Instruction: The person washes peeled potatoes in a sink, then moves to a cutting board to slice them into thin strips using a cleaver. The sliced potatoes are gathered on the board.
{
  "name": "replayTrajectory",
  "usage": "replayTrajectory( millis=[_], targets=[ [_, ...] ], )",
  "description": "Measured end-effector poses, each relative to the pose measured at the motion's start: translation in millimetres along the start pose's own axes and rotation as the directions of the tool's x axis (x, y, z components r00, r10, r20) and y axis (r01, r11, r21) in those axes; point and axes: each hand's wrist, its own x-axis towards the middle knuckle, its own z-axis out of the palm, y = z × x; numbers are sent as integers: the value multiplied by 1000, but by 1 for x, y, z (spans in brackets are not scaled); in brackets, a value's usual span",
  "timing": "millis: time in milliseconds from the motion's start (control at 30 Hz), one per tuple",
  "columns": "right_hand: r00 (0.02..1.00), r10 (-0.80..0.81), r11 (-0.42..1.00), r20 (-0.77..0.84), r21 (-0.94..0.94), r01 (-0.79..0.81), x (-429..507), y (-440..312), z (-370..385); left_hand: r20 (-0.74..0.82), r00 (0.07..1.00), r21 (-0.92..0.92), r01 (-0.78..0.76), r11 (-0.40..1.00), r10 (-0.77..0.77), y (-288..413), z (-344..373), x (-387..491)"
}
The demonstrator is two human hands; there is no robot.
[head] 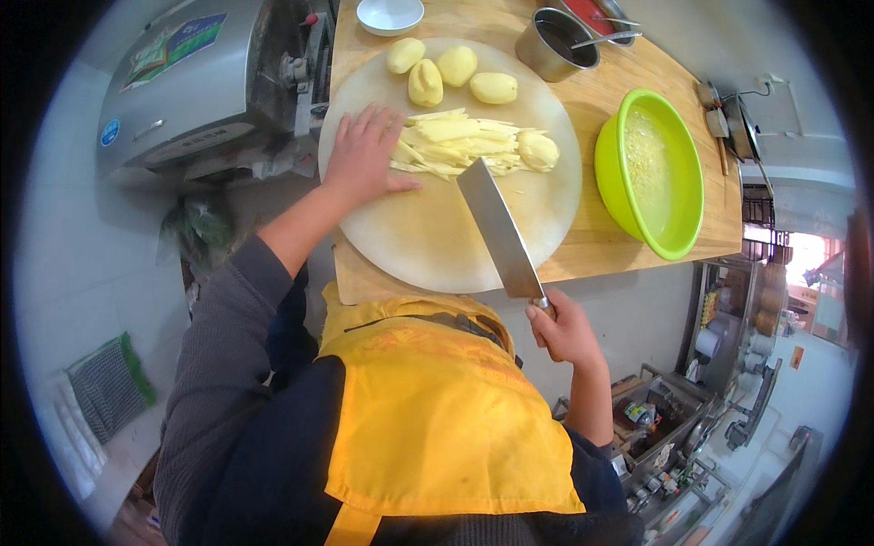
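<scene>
My right hand (565,327) grips the wooden handle of a cleaver (500,232), its blade lying over the near right part of a round white cutting board (437,263). Cut potato strips (454,140) are heaped across the middle of the board. My left hand (365,150) rests spread at the left end of the heap, with its fingertips by the strips. A partly cut potato (538,151) lies at the right end of the heap. Several peeled potatoes (457,65) sit along the far side of the board.
A green plastic basin (604,160) with cut pieces in cloudy water stands right of the board on the wooden table (587,259). A metal pot (546,65) with a spoon, a red-filled container (591,15) and a white bowl (390,15) are behind. A metal machine (198,89) stands left.
</scene>
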Motion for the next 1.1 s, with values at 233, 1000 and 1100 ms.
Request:
replayTrajectory(
  millis=[233,1000,1100],
  targets=[
    [999,-31,997,17,-68,33,11,-5,-10,-53,990,54,133,990,-130,40,10,12],
    [855,-346,685,386,-519,511,69,44,-155,-64,812,-320,534,783,-580,66,-61,56],
    [832,-342,688,436,-487,538,78,42,-161,-11,923,-182,377,908,-385,113,-61,-18]
  ],
)
